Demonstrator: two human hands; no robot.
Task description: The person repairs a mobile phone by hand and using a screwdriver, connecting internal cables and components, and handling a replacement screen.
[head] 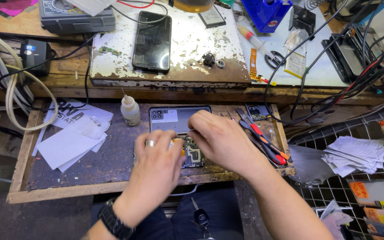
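1. Head view. An opened grey slab-shaped smartphone with its back cover off [176,120] lies flat in a shallow wooden drawer tray [21,155], near its middle, directly under both hands.
2. Left hand [156,166], ring on one finger, black wristband: fingers curled down onto the phone's lower left part, pressing it steady. Whether they pinch anything, I cannot tell.
3. Right hand [221,140]: fingertips drawn together at the phone's mid edge, seemingly on a small part or tool; hidden, so cannot tell.
4. Handling judgement: light, stiff, thin; the exposed circuit board [195,155] looks fragile. Best held by the side edges, clear of the board.
5. Just left: small white plastic dropper bottle [130,110]. Right: red-handled screwdrivers [265,142], touching the tray floor.
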